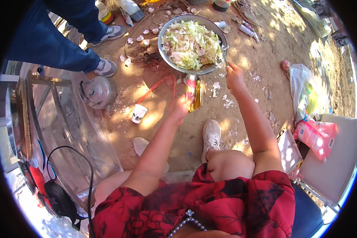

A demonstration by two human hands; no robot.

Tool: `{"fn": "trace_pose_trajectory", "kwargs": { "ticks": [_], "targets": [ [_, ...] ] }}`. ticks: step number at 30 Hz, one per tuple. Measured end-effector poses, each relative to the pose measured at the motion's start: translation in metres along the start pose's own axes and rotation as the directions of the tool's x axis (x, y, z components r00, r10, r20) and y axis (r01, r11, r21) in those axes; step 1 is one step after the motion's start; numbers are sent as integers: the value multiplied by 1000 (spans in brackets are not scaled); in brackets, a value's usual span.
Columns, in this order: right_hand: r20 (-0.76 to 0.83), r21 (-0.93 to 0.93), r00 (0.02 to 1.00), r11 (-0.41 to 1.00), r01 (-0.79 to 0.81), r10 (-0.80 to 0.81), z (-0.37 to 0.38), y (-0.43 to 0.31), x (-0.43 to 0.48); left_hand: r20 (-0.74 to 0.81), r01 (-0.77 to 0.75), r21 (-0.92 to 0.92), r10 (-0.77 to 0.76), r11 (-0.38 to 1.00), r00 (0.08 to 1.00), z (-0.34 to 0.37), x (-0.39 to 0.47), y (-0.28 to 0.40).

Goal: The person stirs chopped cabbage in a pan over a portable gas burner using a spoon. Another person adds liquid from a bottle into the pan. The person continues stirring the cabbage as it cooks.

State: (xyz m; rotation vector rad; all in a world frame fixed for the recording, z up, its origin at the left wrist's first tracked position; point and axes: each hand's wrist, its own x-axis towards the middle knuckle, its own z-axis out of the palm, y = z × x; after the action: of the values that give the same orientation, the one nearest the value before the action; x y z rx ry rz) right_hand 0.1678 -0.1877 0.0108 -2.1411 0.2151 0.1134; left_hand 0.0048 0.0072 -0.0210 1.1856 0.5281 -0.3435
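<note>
A wide metal wok (163,53) heaped with chopped cabbage (193,44) is in front of me, low over the dirt ground. My left hand (183,107) is closed around the wok's handle (190,88), which has a red-and-white wrapping. Against that handle, on its right, is a shiny gold object (198,93); I cannot tell what it is. My right hand (235,78) grips the thin shaft of a metal cooking utensil (224,56). Its far end reaches into the cabbage at the wok's right rim and is hidden there.
A person in dark trousers (68,53) stands at the left, near a metal kettle (98,92). A paper cup (139,113) and a red strap (154,88) lie left of my hand. Plastic bags (305,92) and a pink package (316,135) are at the right.
</note>
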Motion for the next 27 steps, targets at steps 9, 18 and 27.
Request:
{"fn": "trace_pose_trajectory", "kwargs": {
  "ticks": [9, 18, 27],
  "targets": [
    [56, -481, 968, 843, 240, -244, 7, -50, -103, 4, 37, -60, -37, 997, 999, 5, 0, 9],
    [54, -638, 949, 720, 273, -312, 2, -49, -60, -24, 6, 63, -4, 998, 1000, -11, 10, -10],
    [459, 340, 843, 821, -459, 281, 21, -29, 48, 12, -29, -7, 29, 1000, 1000, -4, 7, -11]
  ]
}}
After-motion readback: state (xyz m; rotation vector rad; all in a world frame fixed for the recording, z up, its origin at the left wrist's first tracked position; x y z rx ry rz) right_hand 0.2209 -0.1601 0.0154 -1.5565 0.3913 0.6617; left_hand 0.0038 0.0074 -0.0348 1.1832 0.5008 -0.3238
